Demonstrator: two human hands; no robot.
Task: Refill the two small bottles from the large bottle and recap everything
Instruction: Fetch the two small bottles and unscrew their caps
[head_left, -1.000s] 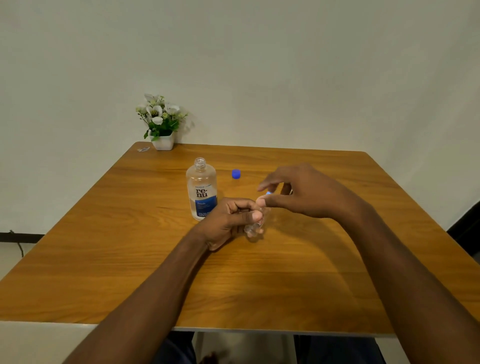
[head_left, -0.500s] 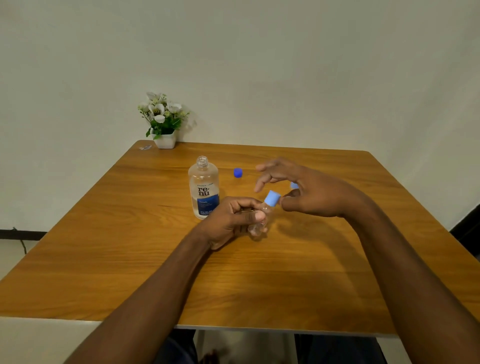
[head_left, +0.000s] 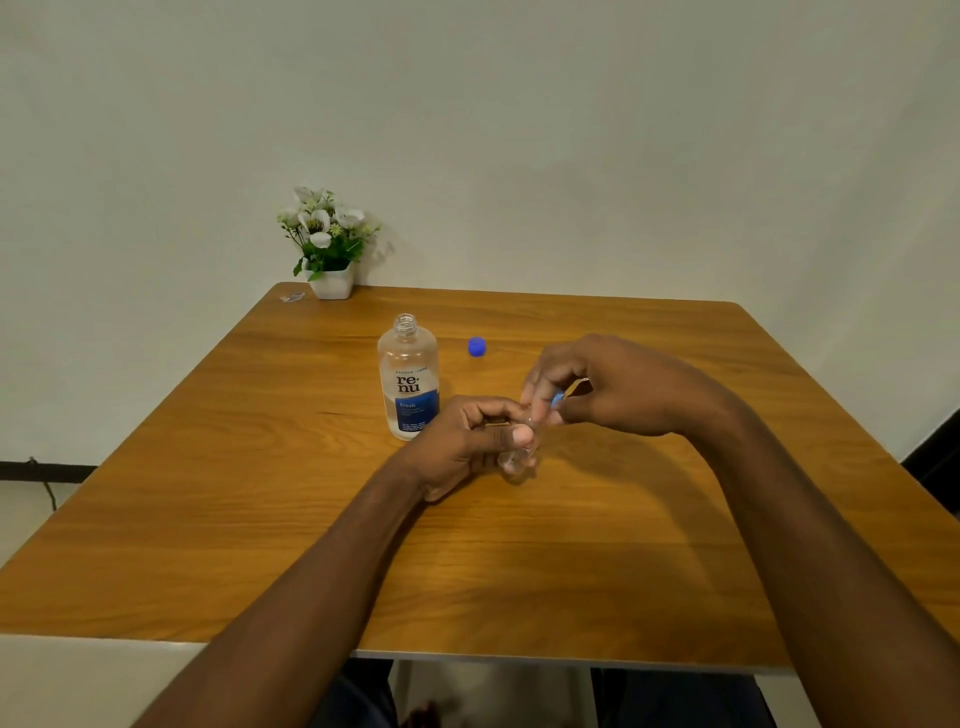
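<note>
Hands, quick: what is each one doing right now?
Left hand: closed around the small clear bottle, which stands on the table.
Right hand: fingers pinching the light blue cap above that bottle.

A plain room, home or office unclear: wooden table (head_left: 260, 467) against a bare wall (head_left: 571, 130), small potted flowers (head_left: 327, 244).

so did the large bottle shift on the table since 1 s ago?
No. The large bottle stands in the same spot relative to the loose blue cap and the flower pot; its small offset in frame matches theirs, so the camera moved.
</note>
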